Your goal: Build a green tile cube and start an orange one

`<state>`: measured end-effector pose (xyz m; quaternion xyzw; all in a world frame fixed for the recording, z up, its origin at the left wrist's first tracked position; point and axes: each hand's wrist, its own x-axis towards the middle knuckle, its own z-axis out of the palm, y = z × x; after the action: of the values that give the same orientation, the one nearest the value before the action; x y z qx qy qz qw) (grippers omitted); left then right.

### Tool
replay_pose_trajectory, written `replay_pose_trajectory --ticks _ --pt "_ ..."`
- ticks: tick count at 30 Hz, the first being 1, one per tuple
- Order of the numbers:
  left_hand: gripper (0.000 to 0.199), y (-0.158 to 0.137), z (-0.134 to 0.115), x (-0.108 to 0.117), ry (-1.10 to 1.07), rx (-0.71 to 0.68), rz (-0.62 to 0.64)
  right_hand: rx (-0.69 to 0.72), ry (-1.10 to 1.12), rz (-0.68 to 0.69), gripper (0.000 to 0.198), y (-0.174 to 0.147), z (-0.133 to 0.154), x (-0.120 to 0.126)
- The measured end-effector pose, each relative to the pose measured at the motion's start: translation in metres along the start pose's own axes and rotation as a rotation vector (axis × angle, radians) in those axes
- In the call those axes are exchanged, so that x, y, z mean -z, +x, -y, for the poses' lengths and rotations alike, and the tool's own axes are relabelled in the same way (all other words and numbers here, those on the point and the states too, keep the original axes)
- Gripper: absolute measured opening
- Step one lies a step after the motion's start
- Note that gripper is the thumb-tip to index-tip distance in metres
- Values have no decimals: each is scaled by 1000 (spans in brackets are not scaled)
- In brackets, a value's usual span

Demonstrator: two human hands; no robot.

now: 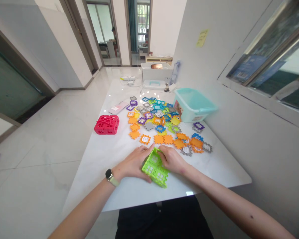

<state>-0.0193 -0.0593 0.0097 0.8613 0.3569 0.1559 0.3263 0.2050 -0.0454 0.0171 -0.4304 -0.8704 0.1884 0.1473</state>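
Note:
Both of my hands are on a green structure (154,169) of interlocking plastic tiles with window cut-outs, near the front of the table. My left hand (136,162) grips its left side, thumb at the top edge and fingers underneath. The fingers of my right hand (173,159) are curled and pinched at its upper right edge; the fingertips are partly hidden. The structure is tilted and looks open on its upper right side. Just beyond my hands lie joined orange tiles (163,139) and an orange window tile (145,139).
A finished-looking red tile block (106,125) stands at the table's left edge, with a phone (118,108) behind it. Many loose coloured tiles (149,126) spread across the middle. A turquoise bin (193,103) stands by the wall; a lidded case (154,84) is farther back.

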Motion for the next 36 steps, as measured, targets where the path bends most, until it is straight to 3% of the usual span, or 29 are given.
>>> replay_pose_trajectory --ticks 3,5,8,10,13,16,21,26,32,36 --pt "147 -3 2 3 14 -14 -25 70 44 37 20 16 1 9" --pt "149 -4 4 4 37 -12 -18 81 67 -8 32 29 -8 23" --pt "153 -6 8 4 60 -9 30 -106 -89 -118 35 48 -40 50" --pt "155 -6 9 4 66 -10 54 -250 -249 -74 30 58 -67 65" --pt "156 -5 10 3 66 -13 66 -316 -334 -54 31 63 -100 79" --pt "157 -5 11 3 56 -3 50 -343 -381 -17 35 61 -114 83" --pt "151 -8 16 2 18 -23 -18 -286 -461 22 45 59 -116 81" --pt "145 -11 18 4 -9 -37 -99 -354 -478 49 52 64 -117 83" --pt "145 -9 20 7 17 -31 -148 -210 -447 54 30 67 -109 82" --pt "145 -9 20 8 12 -10 -160 -65 -379 -124 35 64 -98 84"
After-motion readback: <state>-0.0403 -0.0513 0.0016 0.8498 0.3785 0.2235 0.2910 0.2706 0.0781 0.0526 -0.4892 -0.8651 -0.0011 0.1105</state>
